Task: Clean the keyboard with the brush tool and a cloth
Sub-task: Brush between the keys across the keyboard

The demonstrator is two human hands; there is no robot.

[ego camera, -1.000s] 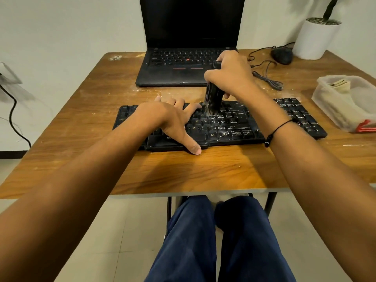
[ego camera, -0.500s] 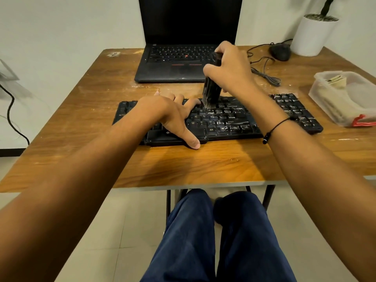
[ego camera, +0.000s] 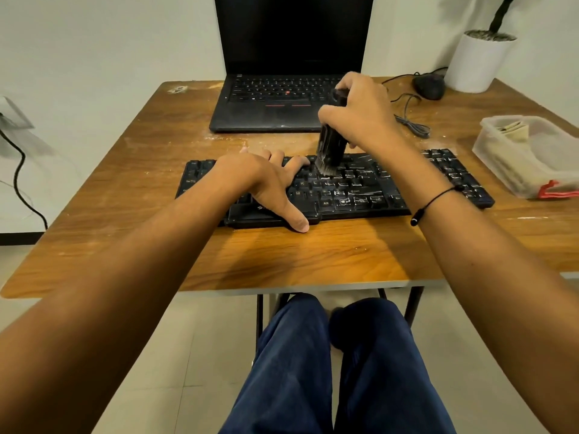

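A black keyboard (ego camera: 354, 191) lies across the middle of the wooden table, its keys speckled with white dust. My right hand (ego camera: 360, 112) is closed around a black brush (ego camera: 329, 150) held nearly upright, bristles touching the upper key rows just right of centre. My left hand (ego camera: 266, 183) lies flat on the keyboard's left half, fingers spread, thumb hooked over the front edge. A folded beige cloth (ego camera: 513, 131) sits inside a clear plastic box at the right.
An open black laptop (ego camera: 282, 101) stands behind the keyboard. A mouse (ego camera: 430, 86) with its cable and a white plant pot (ego camera: 477, 62) are at the back right. The plastic box (ego camera: 529, 180) sits near the table's right edge. White dust streaks the wood between laptop and keyboard.
The brush has shifted slightly along the upper key rows, with the right hand still gripping it. My left hand has stayed pressed on the keyboard. The camera view has drifted a little.
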